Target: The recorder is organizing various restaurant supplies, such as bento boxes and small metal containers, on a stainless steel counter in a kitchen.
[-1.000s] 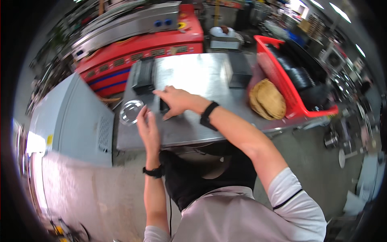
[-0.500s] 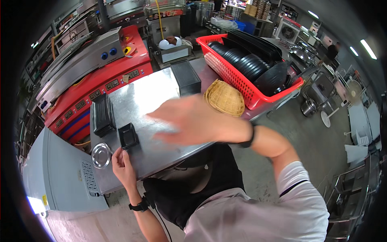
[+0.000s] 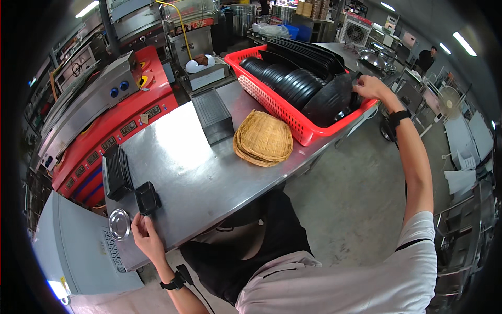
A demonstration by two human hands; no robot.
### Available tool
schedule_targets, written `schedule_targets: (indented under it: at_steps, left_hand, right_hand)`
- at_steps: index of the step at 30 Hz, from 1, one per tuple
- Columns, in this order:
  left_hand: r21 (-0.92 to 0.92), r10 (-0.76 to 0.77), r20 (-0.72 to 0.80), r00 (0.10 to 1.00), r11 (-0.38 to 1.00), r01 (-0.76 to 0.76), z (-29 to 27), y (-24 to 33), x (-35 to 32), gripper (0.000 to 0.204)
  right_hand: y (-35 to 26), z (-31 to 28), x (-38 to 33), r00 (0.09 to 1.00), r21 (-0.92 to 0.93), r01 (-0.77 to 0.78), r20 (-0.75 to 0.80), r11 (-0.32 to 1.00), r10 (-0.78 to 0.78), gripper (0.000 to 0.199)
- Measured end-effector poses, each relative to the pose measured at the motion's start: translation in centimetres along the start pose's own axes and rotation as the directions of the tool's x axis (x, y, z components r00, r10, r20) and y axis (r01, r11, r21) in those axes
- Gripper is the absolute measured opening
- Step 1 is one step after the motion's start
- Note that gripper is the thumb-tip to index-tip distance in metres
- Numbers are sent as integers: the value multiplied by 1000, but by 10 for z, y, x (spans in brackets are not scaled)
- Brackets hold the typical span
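My left hand (image 3: 148, 239) is at the table's near left, its fingers bent and closed at the near edge of a small black rectangular dish (image 3: 147, 199). Beside that dish stands a row of black rectangular dishes (image 3: 117, 174), and a round steel dish (image 3: 120, 224) lies just left of my fingers. My right hand (image 3: 372, 88) reaches into the right end of a red plastic basket (image 3: 308, 134). Its fingers are closed beside a black round plate (image 3: 328, 100); what they grip is hidden. Many black plates and trays fill the basket.
Woven bamboo baskets (image 3: 264, 137) lie stacked on the steel table (image 3: 193, 180) before the red basket. A black ridged box-shaped stack (image 3: 213, 116) stands near them. Left of the table are a red cooking unit (image 3: 125, 131) and a pale blue-grey cabinet (image 3: 78, 246). Another person (image 3: 426, 59) stands far right.
My right hand has swung from above the table to the right end of the red basket. My left hand stays at the small black dish. The whole view has shifted.
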State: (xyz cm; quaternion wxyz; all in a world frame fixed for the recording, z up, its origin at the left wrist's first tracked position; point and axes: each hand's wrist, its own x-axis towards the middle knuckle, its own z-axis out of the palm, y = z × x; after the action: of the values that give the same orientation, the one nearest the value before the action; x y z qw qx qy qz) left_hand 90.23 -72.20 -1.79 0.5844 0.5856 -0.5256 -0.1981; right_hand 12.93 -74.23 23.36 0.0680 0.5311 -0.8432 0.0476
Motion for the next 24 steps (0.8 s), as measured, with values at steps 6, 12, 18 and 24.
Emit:
schedule_targets:
  at_steps: [6, 12, 18, 24]
  left_hand:
    - [5, 16, 0, 1000, 1000, -16, -1, -1, 0, 37]
    - [-3, 8, -2, 1000, 1000, -8, 0, -2, 0, 37]
    - [-8, -2, 0, 1000, 1000, 2, 0, -3, -1, 37]
    - [-34, 12, 2, 1000, 999, -12, 1, -5, 0, 37]
  right_hand:
    - [-14, -9, -4, 959, 59, -146, 252, 988, 127, 65]
    - [-6, 14, 16, 933, -114, -19, 356, 993, 59, 49]
    - [7, 31, 23, 947, -99, 45, 321, 994, -11, 45]
    - [2, 26, -1, 985, 133, -91, 161, 987, 69, 43]
